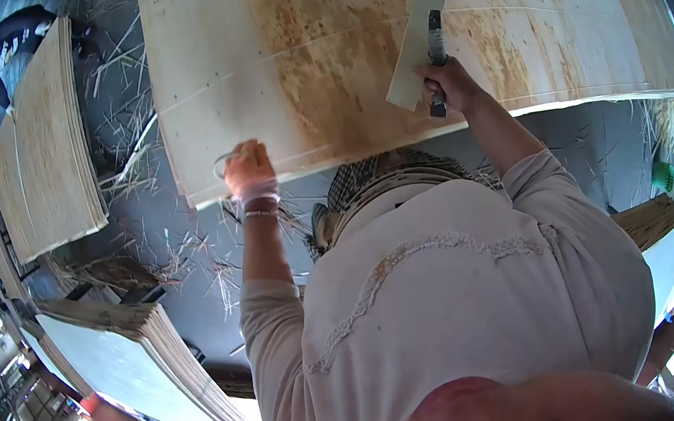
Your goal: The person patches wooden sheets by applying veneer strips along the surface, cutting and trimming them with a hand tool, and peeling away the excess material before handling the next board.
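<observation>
My right hand (451, 84) is closed round a dark tool (436, 47) shaped like a utility knife, its middle wrapped in pale tape. Under that hand, a long pale strip of veneer (419, 32) runs up over the large stained wood sheet (326, 81); whether the fingers also grip the strip is unclear. Near the sheet's front left edge, my left hand (248, 170), in a thin pinkish covering, has its fingers curled in. A thin pale loop (221, 166) juts out beside these fingers; what they hold is mostly hidden.
Another stack of wood sheets (45, 154) stands to the left, with a person (15, 41) bending over its far end. Behind my left side is a white-topped stack (116, 365). Wood slivers (124, 94) litter the grey floor. A green object (663, 176) lies at right.
</observation>
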`<state>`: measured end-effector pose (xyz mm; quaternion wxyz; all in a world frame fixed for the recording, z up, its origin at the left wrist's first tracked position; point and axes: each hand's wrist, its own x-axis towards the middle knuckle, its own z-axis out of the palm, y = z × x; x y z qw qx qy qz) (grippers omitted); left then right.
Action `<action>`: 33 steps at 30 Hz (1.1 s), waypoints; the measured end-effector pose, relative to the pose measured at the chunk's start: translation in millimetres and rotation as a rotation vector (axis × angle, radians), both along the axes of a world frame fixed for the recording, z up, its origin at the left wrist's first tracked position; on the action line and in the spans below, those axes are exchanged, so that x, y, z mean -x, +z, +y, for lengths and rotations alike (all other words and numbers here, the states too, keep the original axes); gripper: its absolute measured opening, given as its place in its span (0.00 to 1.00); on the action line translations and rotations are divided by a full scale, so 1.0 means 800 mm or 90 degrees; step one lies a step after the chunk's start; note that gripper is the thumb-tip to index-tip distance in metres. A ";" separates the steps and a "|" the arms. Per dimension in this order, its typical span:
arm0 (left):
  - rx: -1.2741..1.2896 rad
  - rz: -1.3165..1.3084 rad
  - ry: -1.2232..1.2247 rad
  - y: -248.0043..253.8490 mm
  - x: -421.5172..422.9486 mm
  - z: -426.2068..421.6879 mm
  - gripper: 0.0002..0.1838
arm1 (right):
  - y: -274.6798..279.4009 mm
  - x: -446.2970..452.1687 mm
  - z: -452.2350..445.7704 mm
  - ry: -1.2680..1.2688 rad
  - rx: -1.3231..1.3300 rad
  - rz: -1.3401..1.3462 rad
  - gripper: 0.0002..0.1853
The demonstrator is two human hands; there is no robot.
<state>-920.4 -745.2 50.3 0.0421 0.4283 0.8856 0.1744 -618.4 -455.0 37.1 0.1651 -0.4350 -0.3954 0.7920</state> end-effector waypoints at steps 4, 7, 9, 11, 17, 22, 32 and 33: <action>0.040 0.035 -0.131 -0.028 0.046 0.084 0.21 | -0.011 0.061 -0.004 -0.146 0.053 -0.067 0.09; 0.057 0.066 -0.229 -0.044 0.071 0.129 0.26 | -0.035 0.074 -0.026 -0.164 0.000 -0.097 0.09; 0.073 0.092 -0.292 -0.054 0.093 0.160 0.28 | -0.033 0.076 -0.033 -0.182 -0.013 -0.121 0.10; 0.110 0.118 -0.346 -0.052 0.116 0.192 0.28 | -0.032 0.074 -0.032 -0.190 -0.054 -0.222 0.10; 0.126 0.173 -0.398 -0.063 0.196 0.291 0.29 | -0.056 0.049 -0.049 -0.315 -0.239 -0.450 0.14; 0.067 0.199 -0.445 -0.083 0.215 0.306 0.28 | -0.029 0.108 -0.068 -0.263 -0.263 -0.563 0.21; 0.044 0.098 -0.389 -0.055 0.338 0.187 0.25 | -0.002 0.440 0.014 0.080 -0.479 -0.561 0.17; 0.052 0.099 -0.348 -0.054 0.351 0.175 0.25 | -0.013 0.458 0.030 0.091 -0.505 -0.575 0.16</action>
